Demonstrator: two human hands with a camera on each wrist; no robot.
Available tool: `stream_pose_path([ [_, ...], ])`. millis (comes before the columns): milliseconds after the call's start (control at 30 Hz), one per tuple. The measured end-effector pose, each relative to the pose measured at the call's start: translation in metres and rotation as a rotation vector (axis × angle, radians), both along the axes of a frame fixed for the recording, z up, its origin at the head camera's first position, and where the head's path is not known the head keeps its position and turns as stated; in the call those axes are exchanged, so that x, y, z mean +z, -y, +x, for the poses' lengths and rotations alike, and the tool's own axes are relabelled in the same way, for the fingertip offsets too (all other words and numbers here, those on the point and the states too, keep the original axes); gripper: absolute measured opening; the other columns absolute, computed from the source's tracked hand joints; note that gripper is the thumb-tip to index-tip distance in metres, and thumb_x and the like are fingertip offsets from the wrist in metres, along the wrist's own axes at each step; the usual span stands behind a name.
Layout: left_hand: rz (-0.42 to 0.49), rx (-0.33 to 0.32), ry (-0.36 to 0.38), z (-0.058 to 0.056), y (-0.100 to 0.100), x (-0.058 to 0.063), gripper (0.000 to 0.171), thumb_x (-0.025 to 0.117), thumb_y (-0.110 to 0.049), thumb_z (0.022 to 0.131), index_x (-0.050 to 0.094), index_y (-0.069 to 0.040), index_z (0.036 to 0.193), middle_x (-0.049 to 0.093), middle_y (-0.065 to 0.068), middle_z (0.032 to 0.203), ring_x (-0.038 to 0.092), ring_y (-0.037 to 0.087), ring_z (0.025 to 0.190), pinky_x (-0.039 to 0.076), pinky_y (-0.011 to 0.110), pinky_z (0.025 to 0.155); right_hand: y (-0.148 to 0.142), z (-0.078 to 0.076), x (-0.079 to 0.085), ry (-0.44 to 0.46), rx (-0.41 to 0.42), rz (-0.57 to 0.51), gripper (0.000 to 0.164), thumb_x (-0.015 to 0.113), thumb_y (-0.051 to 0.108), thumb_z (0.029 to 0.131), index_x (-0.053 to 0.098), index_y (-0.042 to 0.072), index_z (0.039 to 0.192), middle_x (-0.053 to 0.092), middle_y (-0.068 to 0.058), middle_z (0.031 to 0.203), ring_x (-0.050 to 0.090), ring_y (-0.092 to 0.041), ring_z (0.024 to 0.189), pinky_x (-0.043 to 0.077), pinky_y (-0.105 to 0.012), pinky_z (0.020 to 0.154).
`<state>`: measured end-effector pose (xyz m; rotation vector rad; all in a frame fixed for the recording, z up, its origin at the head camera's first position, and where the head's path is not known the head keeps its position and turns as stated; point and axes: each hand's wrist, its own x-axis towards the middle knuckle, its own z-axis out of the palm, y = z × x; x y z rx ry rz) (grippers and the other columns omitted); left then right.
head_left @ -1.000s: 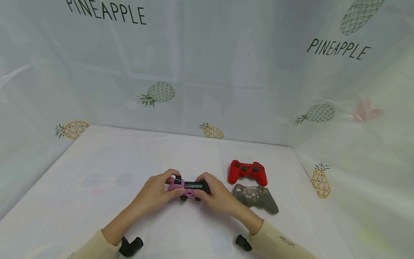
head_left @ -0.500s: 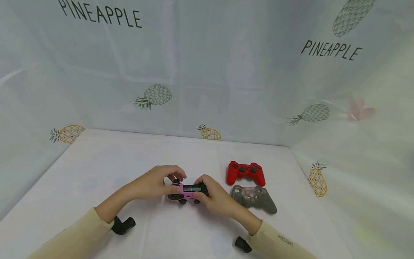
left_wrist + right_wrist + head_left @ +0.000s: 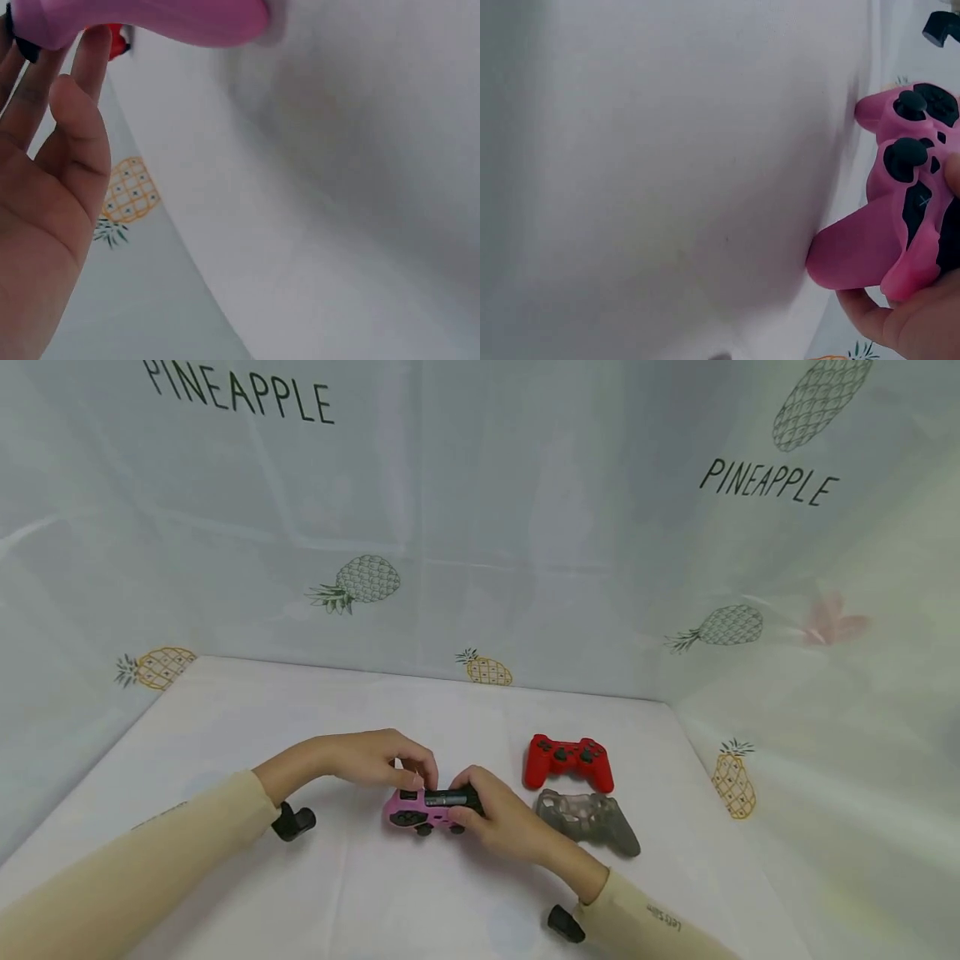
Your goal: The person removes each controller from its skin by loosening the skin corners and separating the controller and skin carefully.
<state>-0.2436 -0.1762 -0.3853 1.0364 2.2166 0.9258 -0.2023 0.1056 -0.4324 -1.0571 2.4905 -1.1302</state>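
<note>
In the head view a game controller [image 3: 437,816] in a pink cover stands on edge over the white table, thumbsticks facing down towards me. Black shows along its upper side. My right hand [image 3: 501,818] grips its right end, thumb on the near face. My left hand [image 3: 371,756] is arched above the left end, its thumb and fingertips right at the upper edge. In the left wrist view the fingers [image 3: 94,56] lie loosely along a pink grip. The right wrist view shows both thumbsticks and a pink grip [image 3: 855,247], with fingers under it.
To the right lie a red game controller [image 3: 568,762] and, just in front of it, a grey translucent controller-shaped piece [image 3: 588,818], close to my right forearm. A pineapple-print curtain [image 3: 540,527] hangs behind the white table [image 3: 300,693].
My left hand has let go of the controller's left end and shifted up to its upper edge. That end has tipped, showing more of its face. The right hand keeps its hold.
</note>
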Motion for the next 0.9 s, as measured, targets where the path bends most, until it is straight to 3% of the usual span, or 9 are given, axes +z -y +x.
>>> stream_pose_path([
  [400,0.039,0.018,0.045,-0.010,0.003,-0.009,0.013,0.061,-0.028,0.108,0.073,-0.025,0.113,0.070,-0.007,0.102,0.063,0.018,0.094,0.049,0.036,0.081,-0.001,-0.007,0.002,0.093,0.028,0.001,0.021,0.067,0.020,0.107,0.052,0.016,0.121,0.069,0.008,0.104,0.062,-0.009,0.095,0.053,-0.026,0.085],
  [667,0.052,0.023,0.148,-0.012,0.005,-0.018,0.018,0.060,-0.029,0.108,0.072,-0.020,0.119,0.070,-0.001,0.111,0.062,0.020,0.099,0.053,0.037,0.089,0.000,-0.007,-0.001,0.133,0.048,-0.029,0.021,0.067,0.018,0.106,0.051,0.013,0.120,0.070,0.005,0.106,0.062,-0.008,0.093,0.053,-0.025,0.083],
  [900,0.081,0.028,0.113,-0.011,0.004,-0.022,0.016,0.059,-0.028,0.109,0.071,-0.018,0.106,0.072,-0.002,0.109,0.062,0.020,0.097,0.052,0.037,0.086,-0.001,-0.006,0.000,0.136,0.025,-0.021,0.020,0.066,0.018,0.106,0.052,0.015,0.120,0.068,0.006,0.108,0.063,-0.008,0.095,0.053,-0.025,0.084],
])
